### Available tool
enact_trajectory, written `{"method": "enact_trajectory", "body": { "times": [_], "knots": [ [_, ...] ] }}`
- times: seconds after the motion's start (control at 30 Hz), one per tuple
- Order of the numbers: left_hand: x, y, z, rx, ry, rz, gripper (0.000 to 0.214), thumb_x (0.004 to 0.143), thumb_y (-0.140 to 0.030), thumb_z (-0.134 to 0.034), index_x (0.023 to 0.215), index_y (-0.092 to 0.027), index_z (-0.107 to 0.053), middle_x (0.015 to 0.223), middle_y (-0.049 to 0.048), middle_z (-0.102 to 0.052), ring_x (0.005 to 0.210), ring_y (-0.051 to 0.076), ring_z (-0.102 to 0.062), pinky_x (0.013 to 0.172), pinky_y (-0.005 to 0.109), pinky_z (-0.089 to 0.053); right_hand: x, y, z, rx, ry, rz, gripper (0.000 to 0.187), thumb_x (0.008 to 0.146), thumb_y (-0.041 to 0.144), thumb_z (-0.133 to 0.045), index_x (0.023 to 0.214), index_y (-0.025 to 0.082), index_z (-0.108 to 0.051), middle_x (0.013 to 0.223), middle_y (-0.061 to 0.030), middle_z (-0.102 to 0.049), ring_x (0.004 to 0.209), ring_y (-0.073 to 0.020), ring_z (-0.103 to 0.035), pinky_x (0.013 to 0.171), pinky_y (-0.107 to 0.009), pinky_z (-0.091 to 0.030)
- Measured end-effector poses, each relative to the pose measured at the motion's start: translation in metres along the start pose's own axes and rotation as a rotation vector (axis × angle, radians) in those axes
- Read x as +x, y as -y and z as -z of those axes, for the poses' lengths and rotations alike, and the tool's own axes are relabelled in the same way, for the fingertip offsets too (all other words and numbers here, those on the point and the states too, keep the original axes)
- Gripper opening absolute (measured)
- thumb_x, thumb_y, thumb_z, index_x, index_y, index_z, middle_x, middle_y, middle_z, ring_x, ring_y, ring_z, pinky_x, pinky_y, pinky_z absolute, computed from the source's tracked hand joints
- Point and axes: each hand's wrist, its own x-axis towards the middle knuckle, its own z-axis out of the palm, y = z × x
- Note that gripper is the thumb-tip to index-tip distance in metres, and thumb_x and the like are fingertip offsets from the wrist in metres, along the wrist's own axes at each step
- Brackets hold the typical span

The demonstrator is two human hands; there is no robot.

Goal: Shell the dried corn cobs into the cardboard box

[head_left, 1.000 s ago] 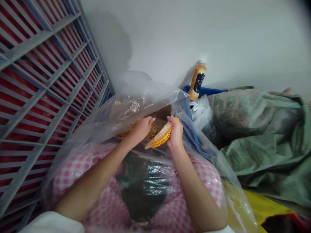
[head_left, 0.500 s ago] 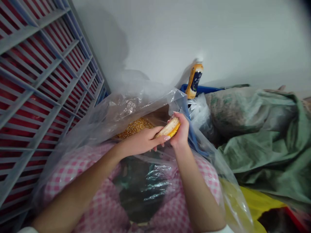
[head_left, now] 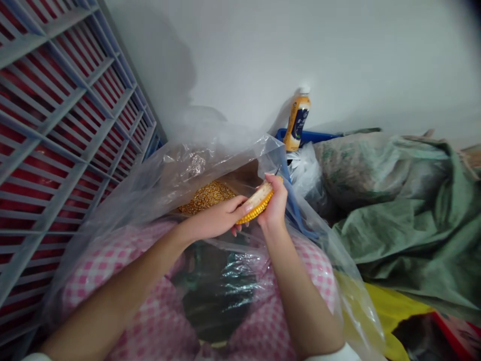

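A partly stripped corn cob [head_left: 257,202] with yellow kernels along its lower side is held between both hands. My right hand [head_left: 275,202] wraps round its far end. My left hand [head_left: 220,218] grips the near end, thumb pressed on the bare part. Just behind the hands, a pile of loose corn kernels [head_left: 208,195] lies inside a box lined with a clear plastic bag [head_left: 210,155]. The plastic drapes over my lap, which is covered in pink checked cloth [head_left: 124,265].
A grey metal grille over red [head_left: 56,125] stands at the left. An orange drink bottle [head_left: 296,120] stands against the white wall, on a blue crate [head_left: 319,136]. Green woven sacks [head_left: 394,200] pile up on the right, with yellow plastic [head_left: 391,306] below them.
My left hand came off the kernel pile and took hold of the cob's near end. The cob turned so its bare side faces up. The view shifted slightly left.
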Motion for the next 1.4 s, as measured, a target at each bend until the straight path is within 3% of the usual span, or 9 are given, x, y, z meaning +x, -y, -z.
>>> {"method": "enact_trajectory", "body": {
  "times": [0.13,0.3,0.47,0.7,0.93,1.03,1.13,1.27,1.4],
  "knots": [
    [0.008,0.007,0.000,0.056,-0.148,0.024,0.045,0.087,-0.049,-0.027,0.083,-0.016,-0.057,0.071,0.0038,-0.062,0.058,0.012,-0.056,0.055,0.024,-0.045,-0.004,0.000,-0.004,0.113,-0.011,-0.100,0.020,0.060,0.033,-0.056,0.063,0.021,-0.041,0.053,0.0064,-0.041,0.048,-0.0087,-0.041,0.049,-0.024,-0.035],
    [0.007,0.008,0.012,0.388,-0.480,-0.044,0.055,0.088,-0.052,-0.020,0.074,-0.016,-0.059,0.078,0.0071,-0.067,0.074,0.018,-0.060,0.069,0.029,-0.043,-0.004,0.000,-0.006,0.114,0.075,-0.072,0.022,0.059,0.032,-0.064,0.065,0.019,-0.048,0.058,0.0062,-0.045,0.054,-0.0086,-0.043,0.055,-0.024,-0.036],
    [0.002,0.005,0.007,0.427,-0.278,-0.121,0.046,0.086,-0.054,-0.029,0.093,-0.019,-0.058,0.089,0.0047,-0.066,0.078,0.017,-0.059,0.066,0.026,-0.041,-0.002,-0.003,-0.005,0.017,0.084,-0.048,0.030,0.063,0.045,-0.065,0.070,0.018,-0.054,0.064,0.0033,-0.051,0.060,-0.0108,-0.047,0.057,-0.025,-0.038],
    [0.009,0.011,-0.012,0.629,-0.408,-0.070,0.043,0.090,-0.045,-0.022,0.083,-0.015,-0.053,0.069,0.0073,-0.062,0.061,0.018,-0.057,0.054,0.027,-0.036,-0.003,-0.009,-0.007,0.015,0.097,-0.077,0.044,0.071,0.062,-0.048,0.068,0.019,-0.053,0.065,0.0009,-0.052,0.059,-0.0114,-0.048,0.057,-0.026,-0.040],
    [0.012,0.014,-0.023,0.340,-0.416,-0.072,0.049,0.091,-0.042,-0.018,0.068,-0.016,-0.052,0.052,0.0033,-0.057,0.049,0.015,-0.056,0.051,0.025,-0.039,-0.006,-0.011,-0.010,0.033,0.043,-0.007,0.039,0.069,0.055,-0.054,0.058,0.022,-0.038,0.054,0.0061,-0.035,0.047,-0.0086,-0.036,0.048,-0.025,-0.034],
    [0.019,0.019,-0.019,0.192,-0.431,-0.015,0.060,0.090,-0.047,-0.012,0.054,-0.017,-0.050,0.046,0.0043,-0.055,0.046,0.015,-0.056,0.050,0.026,-0.042,-0.006,-0.011,-0.011,0.057,0.023,-0.019,0.040,0.068,0.055,-0.055,0.058,0.022,-0.036,0.053,0.0068,-0.033,0.046,-0.0080,-0.035,0.046,-0.024,-0.032],
    [0.024,0.022,-0.009,0.078,-0.384,0.017,0.063,0.088,-0.053,-0.011,0.060,-0.017,-0.054,0.053,0.0051,-0.060,0.051,0.016,-0.058,0.052,0.026,-0.044,-0.002,-0.012,-0.011,0.029,0.027,-0.056,0.038,0.068,0.056,-0.054,0.061,0.021,-0.040,0.053,0.0063,-0.037,0.047,-0.0090,-0.039,0.045,-0.023,-0.033],
    [0.019,0.020,0.005,0.298,-0.469,-0.084,0.059,0.086,-0.057,-0.016,0.078,-0.017,-0.059,0.074,0.0058,-0.066,0.069,0.017,-0.060,0.063,0.027,-0.043,0.005,-0.010,-0.007,0.036,0.020,-0.067,0.034,0.068,0.054,-0.055,0.068,0.020,-0.048,0.062,0.0037,-0.050,0.055,-0.0109,-0.048,0.052,-0.024,-0.040],
    [0.008,0.012,0.002,0.515,-0.266,-0.128,0.053,0.085,-0.058,-0.025,0.080,-0.017,-0.058,0.065,0.0032,-0.063,0.059,0.016,-0.056,0.055,0.025,-0.038,0.008,-0.005,-0.003,0.066,0.000,-0.075,0.034,0.070,0.054,-0.052,0.072,0.020,-0.050,0.065,0.0025,-0.053,0.059,-0.0124,-0.051,0.055,-0.025,-0.043]
  ]
}}
